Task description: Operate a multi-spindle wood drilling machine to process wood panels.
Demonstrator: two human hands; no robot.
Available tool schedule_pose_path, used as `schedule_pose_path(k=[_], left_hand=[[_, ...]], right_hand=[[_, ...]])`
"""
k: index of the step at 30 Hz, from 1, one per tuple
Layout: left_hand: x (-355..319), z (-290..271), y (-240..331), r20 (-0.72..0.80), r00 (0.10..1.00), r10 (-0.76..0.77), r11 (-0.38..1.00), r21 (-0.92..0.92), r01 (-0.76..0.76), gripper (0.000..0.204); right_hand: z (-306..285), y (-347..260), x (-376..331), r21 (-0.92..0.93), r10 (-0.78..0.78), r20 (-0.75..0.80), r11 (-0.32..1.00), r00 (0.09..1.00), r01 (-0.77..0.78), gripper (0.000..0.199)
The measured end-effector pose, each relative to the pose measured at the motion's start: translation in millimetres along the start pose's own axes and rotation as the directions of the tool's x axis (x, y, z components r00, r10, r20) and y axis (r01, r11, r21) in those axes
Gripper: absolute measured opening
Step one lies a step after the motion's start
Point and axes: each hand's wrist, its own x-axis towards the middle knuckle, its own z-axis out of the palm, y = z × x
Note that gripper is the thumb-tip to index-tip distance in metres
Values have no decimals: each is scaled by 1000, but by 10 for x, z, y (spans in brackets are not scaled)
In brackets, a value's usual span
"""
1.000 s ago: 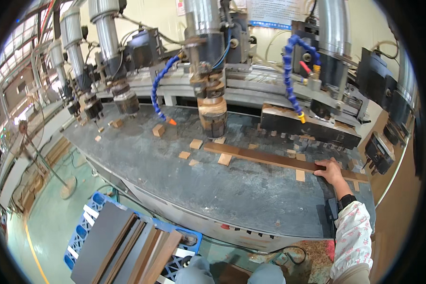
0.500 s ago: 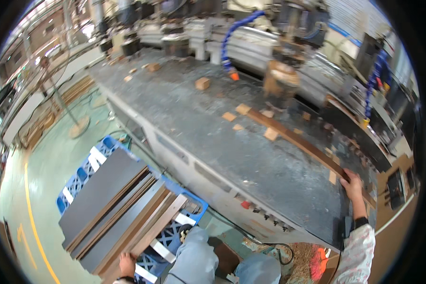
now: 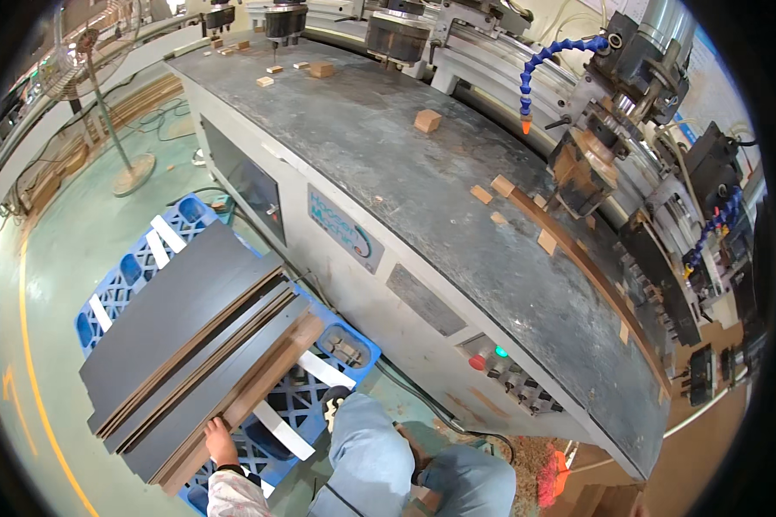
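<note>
My left hand (image 3: pixel 221 441) is closed over the near edge of a brown wooden board (image 3: pixel 263 379), with the fingers curled on its upper side. This board lies along the near side of a stack of dark grey panels (image 3: pixel 177 289) with brown edges. The stack rests on a blue plastic pallet (image 3: pixel 349 343). On the machine table to the right lies a long narrow wooden strip (image 3: pixel 591 274), running along the machine heads, with no hand touching it. My right hand is out of view.
Small wood blocks (image 3: pixel 428 121) and offcuts lie about the grey machine table (image 3: pixel 388 185). Machine heads (image 3: pixel 585 171) and a blue jointed hose (image 3: pixel 539 59) overhang its far side. Control knobs (image 3: pixel 522 388) line the front. A cable (image 3: pixel 435 414) runs along the floor, and a stand fan (image 3: pixel 134 175) stands left.
My right hand has left the wooden strip and gone out of view; the strip stays on the table. The view has shifted. At the stack's near edge, the brown boards look closer together.
</note>
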Motion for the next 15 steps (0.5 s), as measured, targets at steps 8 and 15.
schedule_pose_path(k=[8, 15], left_hand=[[227, 215, -289, 106, 989, 105, 990, 84, -115, 22], [339, -825, 803, 29, 951, 309, 944, -127, -303, 32]], right_hand=[[-436, -1003, -1083, -203, 240, 127, 956, 962, -212, 27], [-632, -1440, -2557, -171, 575, 107, 814, 811, -555, 32]])
